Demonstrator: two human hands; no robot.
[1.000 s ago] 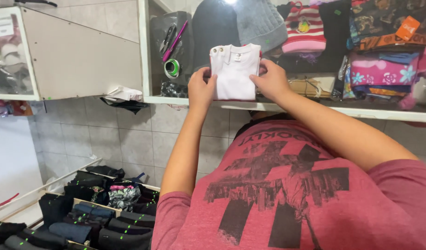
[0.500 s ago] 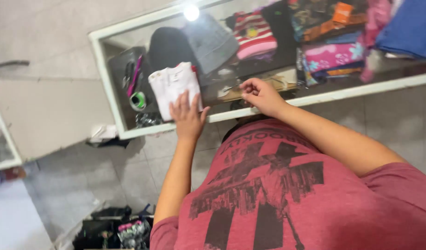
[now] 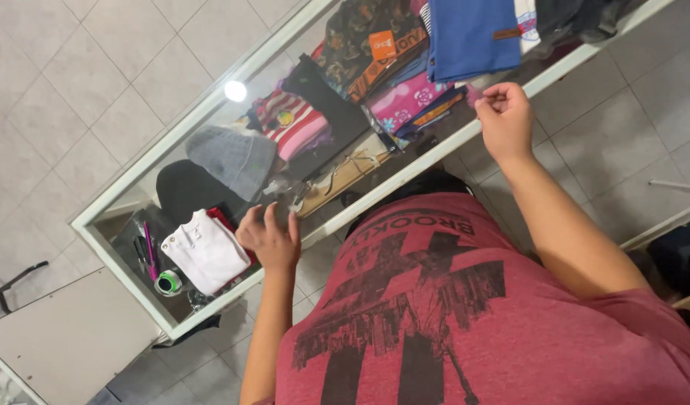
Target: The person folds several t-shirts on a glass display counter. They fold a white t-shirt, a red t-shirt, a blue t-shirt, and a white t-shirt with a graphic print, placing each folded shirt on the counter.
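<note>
- Left hand (image 3: 270, 238) hovers over the glass table (image 3: 172, 328), its grip spread and holding nothing, just beside the folded white garment (image 3: 205, 250).
- The garment lies on the table near 1 green tape roll (image 3: 168, 283).
- Right hand (image 3: 504, 118) is at the table's edge, its fingers pressed together, perhaps pinching something too small to see.
</note>
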